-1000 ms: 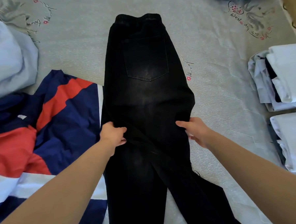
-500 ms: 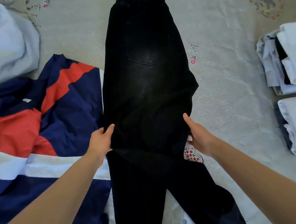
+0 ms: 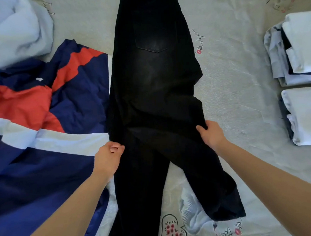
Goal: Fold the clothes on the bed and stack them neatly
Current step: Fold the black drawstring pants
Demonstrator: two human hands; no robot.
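Black jeans (image 3: 155, 92) lie lengthwise down the middle of the bed, waistband at the far end, back pocket up, legs spreading toward me. My left hand (image 3: 108, 159) pinches the left edge of the jeans at thigh level. On the other side, my right hand (image 3: 210, 134) grips the right edge where the fabric is bunched. A navy, red and white garment (image 3: 48, 109) lies crumpled to the left, touching the jeans.
Two stacks of folded white and pale-blue clothes (image 3: 298, 49) (image 3: 304, 115) sit at the right edge. A pale-blue bundle (image 3: 11, 29) lies at the top left. The bedsheet (image 3: 240, 99) is pale grey with small printed designs.
Both hands slid down along the jeans' side edges toward me, and their fingers closed on the fabric. The view tilted down, so the waistband now leaves the top of the frame.
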